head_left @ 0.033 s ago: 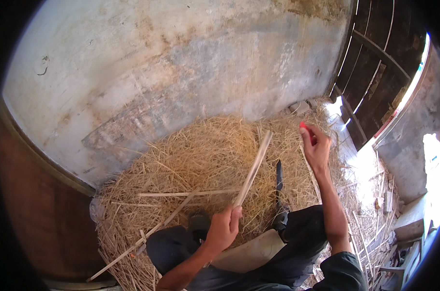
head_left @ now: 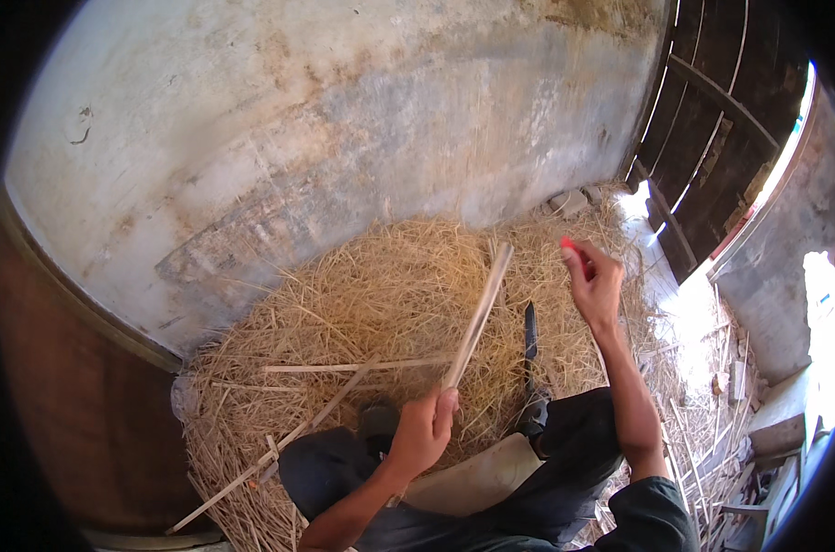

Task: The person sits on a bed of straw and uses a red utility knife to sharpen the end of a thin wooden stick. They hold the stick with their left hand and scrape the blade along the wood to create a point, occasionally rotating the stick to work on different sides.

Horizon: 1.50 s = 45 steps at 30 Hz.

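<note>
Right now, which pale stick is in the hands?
The pale stick gripped in the left hand, slanting away rightward; the crosswise stick and long diagonal stick lie on the straw, unheld.

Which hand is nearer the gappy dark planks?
Right. The right hand, its grip on a red object, is left of and below the planks in the picture; the left hand, around a pale stick, is farther left and lower.

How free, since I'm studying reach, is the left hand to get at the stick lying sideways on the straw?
Probably not: the sideways stick lies close, but the left hand grips another stick.
</note>
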{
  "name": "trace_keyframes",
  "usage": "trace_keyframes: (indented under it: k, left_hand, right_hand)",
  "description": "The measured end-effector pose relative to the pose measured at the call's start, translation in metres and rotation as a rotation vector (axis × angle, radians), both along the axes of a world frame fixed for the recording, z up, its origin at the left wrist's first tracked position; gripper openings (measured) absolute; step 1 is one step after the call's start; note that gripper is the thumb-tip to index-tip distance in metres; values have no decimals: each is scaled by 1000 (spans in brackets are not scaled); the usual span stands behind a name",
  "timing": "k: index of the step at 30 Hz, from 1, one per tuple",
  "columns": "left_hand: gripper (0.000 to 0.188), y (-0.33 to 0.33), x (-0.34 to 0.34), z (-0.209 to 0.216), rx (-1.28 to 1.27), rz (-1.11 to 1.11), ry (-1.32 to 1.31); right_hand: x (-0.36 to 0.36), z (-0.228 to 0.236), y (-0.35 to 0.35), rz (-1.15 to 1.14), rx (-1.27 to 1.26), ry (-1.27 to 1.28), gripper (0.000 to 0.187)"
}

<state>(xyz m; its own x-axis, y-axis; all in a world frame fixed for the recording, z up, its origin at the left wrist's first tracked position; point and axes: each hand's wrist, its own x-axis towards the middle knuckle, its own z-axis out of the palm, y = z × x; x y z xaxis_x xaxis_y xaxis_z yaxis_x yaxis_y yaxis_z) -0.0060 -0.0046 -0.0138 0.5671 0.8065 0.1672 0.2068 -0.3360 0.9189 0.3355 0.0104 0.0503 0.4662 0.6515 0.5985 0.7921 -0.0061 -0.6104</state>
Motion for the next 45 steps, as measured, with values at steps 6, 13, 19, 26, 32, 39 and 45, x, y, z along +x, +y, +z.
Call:
trace_keyframes:
  k: [6, 13, 19, 26, 32, 39, 45]
  left_hand:
    - [38, 12, 3, 21, -593, -114, -195]
    - [38, 10, 7, 32, -663, -107, -198]
    - [37, 13, 8, 29, -677, -73, -184]
    - [38, 12, 8, 31, -636, -56, -155]
    - [38, 11, 5, 30, -555, -40, -147]
    - [39, 9, 0, 29, -513, -24, -119]
    - [37, 2, -9, 16, -488, -55, -92]
  right_hand:
    - [-70, -24, -20, 440, 81, -143, 18]
    - [-100, -30, -31, 597, -43, -231, 23]
    - [-105, -27, -33, 587, -62, -241, 24]
    - [-103, -23, -32, 573, -43, -277, 25]
    - [-104, -18, -30, 566, -45, -299, 22]
    - [-93, -19, -23, 538, -54, -282, 21]
    - [-72, -8, -9, 386, 0, -222, 19]
